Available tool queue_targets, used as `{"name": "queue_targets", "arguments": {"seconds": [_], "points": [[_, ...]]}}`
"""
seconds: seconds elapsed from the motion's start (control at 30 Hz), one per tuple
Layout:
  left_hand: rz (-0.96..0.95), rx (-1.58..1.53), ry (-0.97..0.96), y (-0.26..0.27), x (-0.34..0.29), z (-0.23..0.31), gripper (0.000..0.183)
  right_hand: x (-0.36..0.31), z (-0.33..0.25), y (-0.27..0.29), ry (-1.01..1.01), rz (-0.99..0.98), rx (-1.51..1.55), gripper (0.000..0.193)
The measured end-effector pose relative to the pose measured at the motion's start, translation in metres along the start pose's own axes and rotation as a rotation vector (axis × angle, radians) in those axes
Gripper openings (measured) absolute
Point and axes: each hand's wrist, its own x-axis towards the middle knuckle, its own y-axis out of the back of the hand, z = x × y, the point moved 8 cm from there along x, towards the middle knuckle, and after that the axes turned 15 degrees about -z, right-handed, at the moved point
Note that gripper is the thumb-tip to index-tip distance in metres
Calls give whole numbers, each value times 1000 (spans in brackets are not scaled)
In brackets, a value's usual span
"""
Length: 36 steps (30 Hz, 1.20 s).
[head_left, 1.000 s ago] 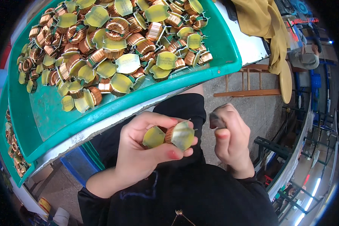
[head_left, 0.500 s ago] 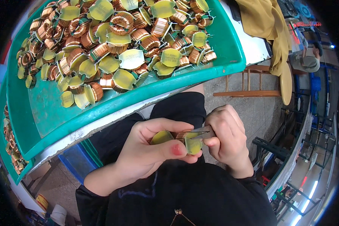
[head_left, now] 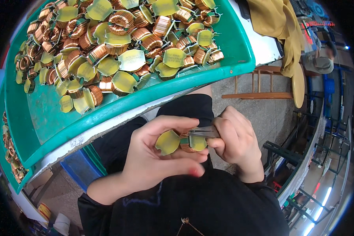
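My left hand (head_left: 153, 151) cradles two copper-wound toroid coils on its curled fingers, its thumb lifted off them. One shows mainly its yellow base plate (head_left: 168, 142). The other coil (head_left: 186, 142) has its copper winding beside a yellow plate. In my right hand (head_left: 236, 137), fingers closed, is a pair of metal tweezers (head_left: 203, 132), whose tapered tips lie at the upper edge of the second coil's plate. What the tips grip, if anything, is too small to tell. Above both hands, a green tray (head_left: 141, 92) holds a heap of similar coils (head_left: 131, 59).
The tray rests on a white table (head_left: 72, 146). At the lower left is another green tray (head_left: 23, 181) of coils. A wooden stool (head_left: 259, 95) stands at right, beside a hanging yellow cloth (head_left: 277, 27). Another person (head_left: 322, 63) is at the far right.
My left thumb has moved down and off the coils, showing more of their plates. The tweezers have shifted slightly up and left along with the coil.
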Motion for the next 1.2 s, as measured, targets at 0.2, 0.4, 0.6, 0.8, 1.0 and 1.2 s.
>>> {"name": "queue_targets", "arguments": {"seconds": [0.2, 0.4, 0.6, 0.8, 1.0, 1.2], "points": [[123, 332, -76, 5, -4, 4, 40, -2, -1, -3, -19, 49, -60, 27], [138, 404, -94, 5, -3, 9, 40, -2, 0, 0, -28, 61, -90, 28], [34, 410, -184, 0, 7, 20, 40, -3, 9, 1, -118, 158, 282, 30], [29, 148, -166, 2, 3, 15, 40, -4, 6, -3, -73, 137, 217, 31], [34, 116, -164, 5, 1, 11, 43, -9, 3, -4, -29, 121, 137, 32], [7, 293, -173, 5, 0, 12, 45, -9, -2, -3, 10, 99, 83, 33]]}}
